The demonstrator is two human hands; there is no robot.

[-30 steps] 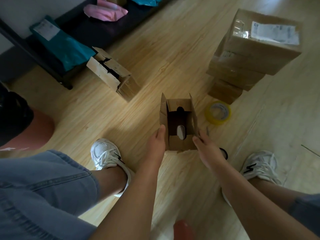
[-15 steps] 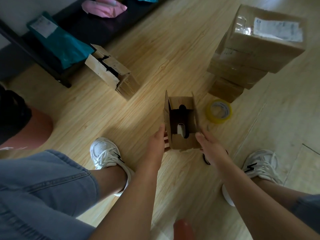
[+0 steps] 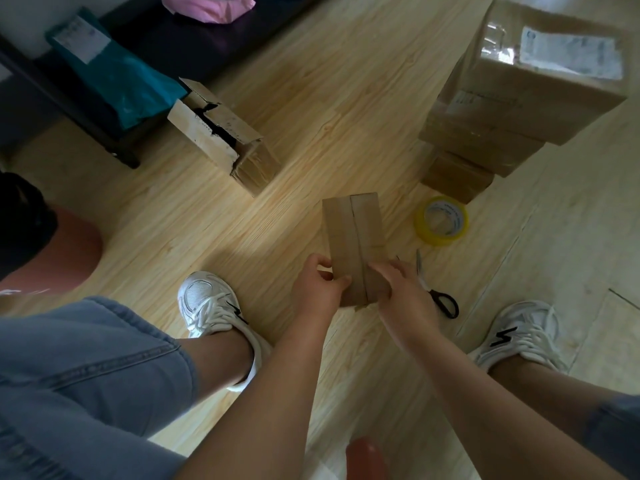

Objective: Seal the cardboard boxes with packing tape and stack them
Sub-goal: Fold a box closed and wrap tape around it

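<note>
Nearest us, our left hand (image 3: 320, 289) grips the near left edge of the small cardboard box (image 3: 355, 237), thumb on the left flap and fingers (image 3: 322, 263) curled round the side. Our right hand (image 3: 403, 296) lies over the near right corner, its fingers (image 3: 381, 271) laid fairly straight across the right flap and pressing it down; its thumb is hidden. The box stands on the wooden floor (image 3: 277, 220) between our feet. Its two top flaps are folded shut and meet along a bare centre seam, with no tape that we can see.

We judge the step in hand to be closing the flaps, with sealing not yet done. Just right of the box lie the scissors (image 3: 434, 289), and beyond them the yellow roll of packing tape (image 3: 441, 220). The next move calls for one hand to hold the flaps down while the other fetches the roll.

Farther right stands the stack of sealed boxes (image 3: 519, 98), where this one belongs afterwards. Farther left, an opened box (image 3: 221, 133) lies beside a low dark shelf (image 3: 162, 43).
</note>
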